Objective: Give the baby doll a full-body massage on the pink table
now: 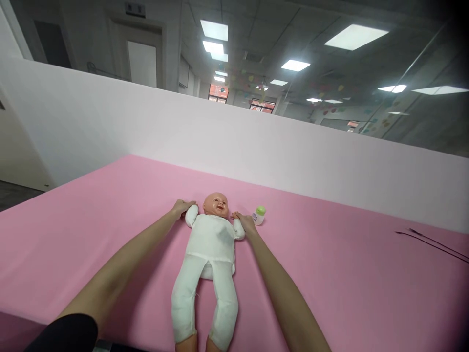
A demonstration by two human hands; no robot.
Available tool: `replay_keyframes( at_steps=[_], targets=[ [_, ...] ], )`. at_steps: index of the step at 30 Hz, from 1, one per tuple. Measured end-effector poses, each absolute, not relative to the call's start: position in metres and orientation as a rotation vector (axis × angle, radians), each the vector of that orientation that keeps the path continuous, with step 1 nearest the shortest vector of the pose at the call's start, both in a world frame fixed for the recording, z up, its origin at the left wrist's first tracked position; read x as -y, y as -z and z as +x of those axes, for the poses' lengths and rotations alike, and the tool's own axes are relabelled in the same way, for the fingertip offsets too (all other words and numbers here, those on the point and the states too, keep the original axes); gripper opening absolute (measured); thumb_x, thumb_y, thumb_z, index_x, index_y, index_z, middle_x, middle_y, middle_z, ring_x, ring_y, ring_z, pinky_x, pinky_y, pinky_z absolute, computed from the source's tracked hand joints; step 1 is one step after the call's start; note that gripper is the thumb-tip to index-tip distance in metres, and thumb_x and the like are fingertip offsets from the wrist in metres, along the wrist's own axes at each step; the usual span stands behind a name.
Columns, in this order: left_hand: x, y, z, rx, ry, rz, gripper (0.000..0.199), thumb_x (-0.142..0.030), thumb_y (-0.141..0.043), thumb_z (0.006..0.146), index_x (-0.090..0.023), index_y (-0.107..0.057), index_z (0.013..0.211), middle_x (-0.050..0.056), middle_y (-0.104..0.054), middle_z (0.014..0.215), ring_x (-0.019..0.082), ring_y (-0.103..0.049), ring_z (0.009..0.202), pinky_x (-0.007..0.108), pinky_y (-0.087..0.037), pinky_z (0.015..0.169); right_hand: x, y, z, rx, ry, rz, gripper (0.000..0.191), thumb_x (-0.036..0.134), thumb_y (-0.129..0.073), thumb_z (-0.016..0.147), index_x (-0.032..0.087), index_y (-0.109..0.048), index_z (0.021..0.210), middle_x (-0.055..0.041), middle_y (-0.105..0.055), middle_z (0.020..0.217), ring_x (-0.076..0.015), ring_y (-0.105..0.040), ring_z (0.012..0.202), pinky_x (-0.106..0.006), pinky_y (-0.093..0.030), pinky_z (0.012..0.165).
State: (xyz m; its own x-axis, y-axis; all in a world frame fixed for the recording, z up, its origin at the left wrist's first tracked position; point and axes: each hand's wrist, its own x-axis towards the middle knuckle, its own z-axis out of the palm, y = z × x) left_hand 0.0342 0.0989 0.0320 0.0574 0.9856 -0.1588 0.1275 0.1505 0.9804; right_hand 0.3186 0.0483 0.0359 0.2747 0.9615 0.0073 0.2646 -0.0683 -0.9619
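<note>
A baby doll (214, 237) in white cloth lies on its back on the pink table (146, 190), its head toward the wall and its legs toward me. My left hand (182, 207) is closed round the doll's raised hand on the left side of the picture. On the other side, my right hand (246, 222) grips the doll's other hand, and small doll fingers show past my thumb. Both doll arms are bent up beside its head. Just right of my right hand stands a small clear bottle (258, 215) with a green cap.
A white wall (234, 132) rises behind the table, with glass above it showing ceiling lights. Thin dark cords (436, 242) lie at the table's right. The table's left edge runs down toward a pale door (18, 142).
</note>
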Motion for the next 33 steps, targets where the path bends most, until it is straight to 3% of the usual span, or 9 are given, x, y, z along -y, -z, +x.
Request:
replay_keyframes(
  at_steps=[4,8,12,16,21,26,29,33],
  targets=[
    [-0.082,-0.04,0.02,-1.154,-1.018,1.259,0.048,-0.061,-0.083,0.066,-0.017,-0.066,0.068,0.003,-0.062,0.063,0.017,-0.058,0.06,0.029,-0.044,0.056,-0.026,-0.048,0.328,1.28,-0.889,-1.464,0.042,0.055,-0.071,0.078,0.014,-0.078,0.084,-0.0114,-0.079,0.091,-0.0267,-0.07,0.091,-0.034,-0.054,0.077],
    [-0.045,-0.056,-0.014,-0.853,-0.953,1.515,0.034,-0.046,-0.087,0.069,-0.017,-0.073,0.081,0.005,-0.07,0.085,0.019,-0.064,0.081,0.029,-0.05,0.075,0.02,-0.068,0.347,1.568,-1.046,-1.286,0.046,0.046,-0.082,0.074,0.022,-0.077,0.113,-0.0081,-0.076,0.114,-0.0259,-0.067,0.104,-0.036,-0.053,0.09],
    [-0.006,-0.043,-0.045,-0.553,-0.684,1.934,0.024,-0.036,-0.08,0.081,-0.021,-0.081,0.1,0.011,-0.073,0.109,0.025,-0.067,0.102,0.035,-0.053,0.088,0.063,-0.065,0.362,1.955,-1.176,-1.162,0.029,0.034,-0.08,0.079,0.022,-0.078,0.106,-0.0081,-0.073,0.111,-0.0244,-0.065,0.104,-0.036,-0.051,0.092],
    [0.017,-0.018,-0.053,-0.501,-0.593,2.053,0.021,-0.036,-0.073,0.089,-0.028,-0.082,0.107,0.011,-0.07,0.119,0.026,-0.066,0.111,0.036,-0.052,0.096,0.081,-0.048,0.362,2.001,-1.241,-1.158,0.027,0.029,-0.083,0.075,0.022,-0.078,0.1,-0.0076,-0.071,0.112,-0.0251,-0.064,0.106,-0.035,-0.051,0.091],
    [0.009,-0.036,-0.037,-0.655,-0.776,1.892,0.024,-0.041,-0.077,0.084,-0.024,-0.082,0.1,0.01,-0.075,0.109,0.027,-0.068,0.103,0.037,-0.052,0.092,0.059,-0.053,0.353,1.743,-1.118,-1.211,0.033,0.041,-0.081,0.079,0.022,-0.078,0.106,-0.0081,-0.074,0.109,-0.0251,-0.066,0.101,-0.037,-0.052,0.09],
    [-0.036,-0.063,0.003,-0.969,-1.106,1.534,0.039,-0.055,-0.075,0.08,-0.017,-0.076,0.091,0.008,-0.074,0.091,0.023,-0.066,0.085,0.03,-0.05,0.073,-0.004,-0.062,0.336,1.343,-0.91,-1.362,0.049,0.057,-0.074,0.077,0.016,-0.079,0.104,-0.011,-0.078,0.108,-0.0282,-0.068,0.1,-0.035,-0.054,0.08],
    [-0.067,-0.06,0.025,-1.131,-1.148,1.39,0.048,-0.06,-0.076,0.075,-0.015,-0.074,0.09,0.008,-0.073,0.084,0.02,-0.064,0.075,0.027,-0.046,0.062,-0.036,-0.051,0.329,1.227,-0.879,-1.437,0.042,0.052,-0.071,0.077,0.013,-0.079,0.091,-0.012,-0.079,0.098,-0.0268,-0.07,0.093,-0.034,-0.053,0.077],
    [-0.088,-0.045,0.038,-1.265,-1.118,1.307,0.044,-0.057,-0.079,0.069,-0.015,-0.068,0.07,0.006,-0.066,0.061,0.019,-0.059,0.059,0.027,-0.04,0.053,-0.052,-0.03,0.325,1.137,-0.899,-1.529,0.03,0.041,-0.068,0.078,0.014,-0.075,0.068,-0.014,-0.079,0.082,-0.0273,-0.073,0.083,-0.034,-0.054,0.072]
  ],
)
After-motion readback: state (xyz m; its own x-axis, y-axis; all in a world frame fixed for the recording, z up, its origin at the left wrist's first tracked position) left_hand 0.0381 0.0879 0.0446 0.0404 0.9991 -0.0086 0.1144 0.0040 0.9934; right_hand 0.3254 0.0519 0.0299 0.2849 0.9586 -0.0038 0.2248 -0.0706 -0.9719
